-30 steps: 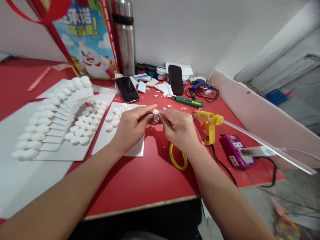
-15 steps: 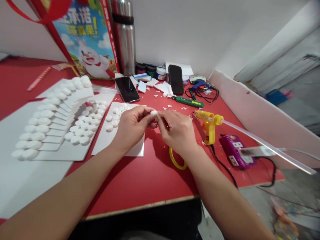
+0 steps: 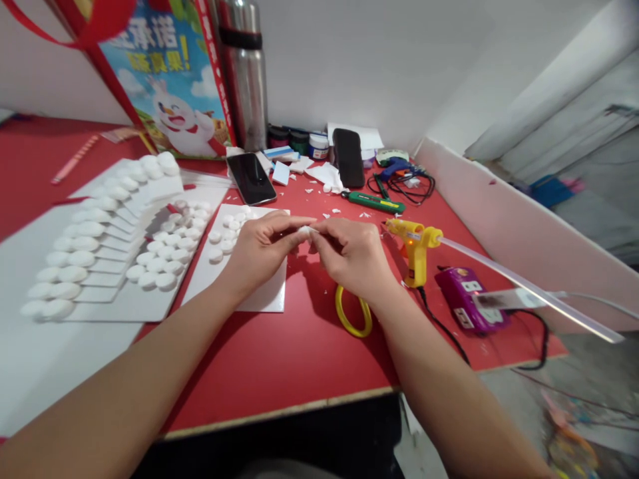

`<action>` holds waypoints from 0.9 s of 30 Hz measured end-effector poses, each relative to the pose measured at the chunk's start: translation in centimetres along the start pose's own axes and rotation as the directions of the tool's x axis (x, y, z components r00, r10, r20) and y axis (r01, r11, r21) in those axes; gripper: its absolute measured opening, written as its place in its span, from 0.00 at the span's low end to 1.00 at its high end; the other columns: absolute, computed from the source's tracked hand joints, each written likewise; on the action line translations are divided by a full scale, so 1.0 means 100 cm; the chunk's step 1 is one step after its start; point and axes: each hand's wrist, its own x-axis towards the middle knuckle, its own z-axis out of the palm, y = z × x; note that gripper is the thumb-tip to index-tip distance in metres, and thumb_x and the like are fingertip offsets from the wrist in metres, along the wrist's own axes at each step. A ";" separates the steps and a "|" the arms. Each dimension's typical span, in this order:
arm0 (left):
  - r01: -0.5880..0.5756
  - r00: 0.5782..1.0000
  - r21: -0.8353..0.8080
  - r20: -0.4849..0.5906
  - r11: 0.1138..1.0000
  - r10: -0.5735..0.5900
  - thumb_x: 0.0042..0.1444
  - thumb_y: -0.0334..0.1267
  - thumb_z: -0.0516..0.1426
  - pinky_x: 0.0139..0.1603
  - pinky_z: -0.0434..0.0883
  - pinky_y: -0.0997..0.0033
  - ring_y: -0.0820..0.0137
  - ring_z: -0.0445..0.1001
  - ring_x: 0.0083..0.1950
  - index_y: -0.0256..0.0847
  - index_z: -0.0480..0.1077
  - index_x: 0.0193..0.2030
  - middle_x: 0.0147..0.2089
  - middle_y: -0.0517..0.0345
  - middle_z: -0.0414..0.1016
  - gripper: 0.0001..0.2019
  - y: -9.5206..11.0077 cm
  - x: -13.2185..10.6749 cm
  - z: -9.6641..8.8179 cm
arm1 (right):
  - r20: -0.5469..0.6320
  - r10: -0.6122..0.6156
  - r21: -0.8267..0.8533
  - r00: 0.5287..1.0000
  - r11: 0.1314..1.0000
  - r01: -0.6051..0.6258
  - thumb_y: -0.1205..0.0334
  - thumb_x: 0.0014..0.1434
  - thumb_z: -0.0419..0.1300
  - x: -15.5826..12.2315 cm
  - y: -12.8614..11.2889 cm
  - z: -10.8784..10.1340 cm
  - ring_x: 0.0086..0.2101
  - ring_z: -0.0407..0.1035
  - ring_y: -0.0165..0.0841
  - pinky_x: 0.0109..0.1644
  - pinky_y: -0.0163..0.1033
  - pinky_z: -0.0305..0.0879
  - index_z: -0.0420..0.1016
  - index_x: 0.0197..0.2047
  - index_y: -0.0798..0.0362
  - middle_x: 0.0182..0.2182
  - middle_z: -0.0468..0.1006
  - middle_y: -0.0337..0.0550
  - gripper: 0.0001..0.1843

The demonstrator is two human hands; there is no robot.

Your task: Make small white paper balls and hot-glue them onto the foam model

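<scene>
Both hands meet over the red table [image 3: 279, 352] and pinch one small white foam piece [image 3: 304, 230] between their fingertips. My left hand [image 3: 259, 249] holds it from the left, fingers curled, hovering over a white foam board [image 3: 259, 293] that carries a few white round foam discs [image 3: 215, 253]. From the right, my right hand [image 3: 352, 256] pinches the same piece with thumb and forefinger. Under my right wrist lies a yellow ring-shaped handle [image 3: 352, 319].
A yellow hot glue gun [image 3: 415, 247] with a long glue stick stands right of my hands, beside a purple power strip [image 3: 469, 303]. Rows of white discs on foam strips [image 3: 100, 233] lie left. Two phones [image 3: 250, 177], a green cutter [image 3: 372, 201], paint jars and a steel flask [image 3: 244, 73] stand behind.
The white piece stood upright between my fingertips a second ago; now it sits lower and is mostly hidden in the pinch. Both hands have closed in slightly.
</scene>
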 end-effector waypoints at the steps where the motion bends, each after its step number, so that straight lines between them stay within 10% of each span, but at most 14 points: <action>1: 0.024 1.000 -0.031 -0.004 0.999 -0.024 0.59 0.45 0.66 0.40 0.75 0.68 0.70 0.76 0.33 0.45 0.85 0.44 0.38 0.54 0.83 0.11 0.001 0.000 0.000 | 0.006 0.046 0.038 0.999 0.998 -0.046 0.65 0.65 0.58 0.000 -0.001 0.000 0.24 0.67 0.29 0.31 0.36 0.60 0.78 0.31 0.53 0.24 0.78 0.40 0.11; 16: 0.319 0.946 -0.348 0.058 0.882 -0.319 0.50 0.44 0.72 0.34 0.81 0.66 0.66 0.81 0.31 0.40 0.85 0.43 0.30 0.54 0.83 0.15 0.001 -0.001 0.005 | 0.055 0.268 0.250 0.962 0.929 -0.273 0.63 0.59 0.61 0.004 0.004 0.002 0.21 0.67 0.28 0.26 0.34 0.59 0.77 0.30 0.55 0.21 0.77 0.39 0.08; 27: 0.170 0.985 -0.197 0.063 0.966 -0.161 0.58 0.42 0.66 0.48 0.77 0.67 0.67 0.81 0.39 0.39 0.83 0.42 0.38 0.55 0.83 0.10 -0.004 0.001 0.004 | 0.035 0.363 0.249 0.931 0.899 -0.360 0.62 0.60 0.66 0.004 0.010 0.007 0.23 0.70 0.29 0.30 0.35 0.61 0.78 0.29 0.54 0.23 0.80 0.39 0.08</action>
